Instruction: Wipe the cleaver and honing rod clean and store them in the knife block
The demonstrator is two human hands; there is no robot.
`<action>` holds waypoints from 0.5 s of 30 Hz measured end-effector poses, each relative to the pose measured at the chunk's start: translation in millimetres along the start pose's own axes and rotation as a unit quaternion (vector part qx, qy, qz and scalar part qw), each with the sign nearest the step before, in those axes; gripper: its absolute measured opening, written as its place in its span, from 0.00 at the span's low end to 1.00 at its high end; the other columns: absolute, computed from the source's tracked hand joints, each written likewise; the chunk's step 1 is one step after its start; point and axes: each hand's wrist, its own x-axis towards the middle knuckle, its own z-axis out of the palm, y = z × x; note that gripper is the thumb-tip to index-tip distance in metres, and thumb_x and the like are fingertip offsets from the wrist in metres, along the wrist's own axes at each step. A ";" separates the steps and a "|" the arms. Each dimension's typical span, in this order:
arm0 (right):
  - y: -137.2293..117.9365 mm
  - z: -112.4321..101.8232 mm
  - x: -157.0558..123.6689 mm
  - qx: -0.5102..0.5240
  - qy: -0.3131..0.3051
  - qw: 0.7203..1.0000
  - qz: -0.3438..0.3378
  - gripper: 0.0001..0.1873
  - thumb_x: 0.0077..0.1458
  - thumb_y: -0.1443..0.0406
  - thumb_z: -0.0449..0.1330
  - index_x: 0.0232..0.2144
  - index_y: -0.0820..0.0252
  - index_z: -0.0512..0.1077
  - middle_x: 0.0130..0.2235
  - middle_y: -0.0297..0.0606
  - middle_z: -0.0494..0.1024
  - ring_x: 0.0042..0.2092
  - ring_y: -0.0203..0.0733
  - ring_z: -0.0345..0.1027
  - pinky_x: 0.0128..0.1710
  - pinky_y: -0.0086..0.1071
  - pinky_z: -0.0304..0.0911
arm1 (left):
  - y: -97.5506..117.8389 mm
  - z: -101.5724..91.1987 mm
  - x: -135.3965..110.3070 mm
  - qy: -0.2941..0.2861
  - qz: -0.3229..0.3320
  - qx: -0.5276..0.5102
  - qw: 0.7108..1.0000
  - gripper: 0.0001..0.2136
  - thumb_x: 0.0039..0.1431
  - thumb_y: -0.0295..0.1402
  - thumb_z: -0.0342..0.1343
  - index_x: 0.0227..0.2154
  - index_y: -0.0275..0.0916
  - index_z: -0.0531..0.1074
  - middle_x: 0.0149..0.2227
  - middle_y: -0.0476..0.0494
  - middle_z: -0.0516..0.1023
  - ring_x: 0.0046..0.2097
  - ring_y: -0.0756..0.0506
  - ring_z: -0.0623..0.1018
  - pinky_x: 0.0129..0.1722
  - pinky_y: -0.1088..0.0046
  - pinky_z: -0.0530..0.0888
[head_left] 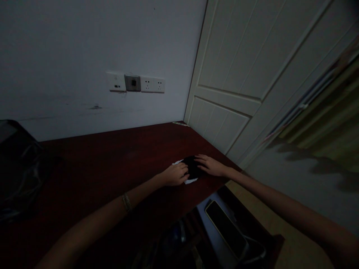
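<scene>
A flat black piece [191,167], which looks like cloth, lies on the dark red-brown tabletop [131,153]. White material [191,181] shows past its lower edge and its upper left edge; I cannot make out whether it is a separate sheet. On the left side of the black piece rests my left hand [174,175], its fingers laid over the edge and pointing right. My right hand [211,166] lies across the right side with its fingers stretched out and apart. The dim light hides the details of the black piece.
Below the table's front edge is an open drawer [276,239] with a yellow-rimmed phone [226,228], a cable and dark items. A dark, shiny bag-like object [22,175] stands at the left. Wall sockets [153,84] and a white panelled door [227,101] are behind.
</scene>
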 end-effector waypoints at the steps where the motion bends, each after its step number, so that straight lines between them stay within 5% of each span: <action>1: 1.0 4.4 -0.7 -0.016 -0.005 1.000 -0.002 0.23 0.58 0.60 0.49 0.54 0.62 0.63 0.58 0.50 0.60 0.60 0.50 0.51 0.57 0.47 0.50 | 0.3 1.3 -0.7 0.001 -0.005 0.002 1.000 0.13 0.61 0.33 0.43 0.41 0.34 0.69 0.50 0.35 0.69 0.54 0.43 0.66 0.54 0.65 0.63; 10: 12.1 7.2 2.2 -0.074 -0.048 0.996 0.002 0.24 0.60 0.60 0.44 0.59 0.56 0.54 0.62 0.43 0.53 0.62 0.49 0.44 0.58 0.49 0.48 | 3.3 18.9 -12.4 0.002 -0.030 0.060 0.998 0.19 0.61 0.29 0.40 0.53 0.30 0.60 0.58 0.30 0.60 0.61 0.40 0.56 0.58 0.59 0.54; 15: -2.4 -12.1 13.3 -0.062 -0.040 0.997 0.000 0.27 0.59 0.58 0.47 0.59 0.58 0.54 0.62 0.43 0.53 0.63 0.49 0.44 0.59 0.48 0.46 | 6.2 -0.2 -16.7 -0.022 -0.075 0.031 0.996 0.21 0.61 0.35 0.41 0.55 0.32 0.58 0.60 0.30 0.55 0.62 0.37 0.52 0.58 0.57 0.54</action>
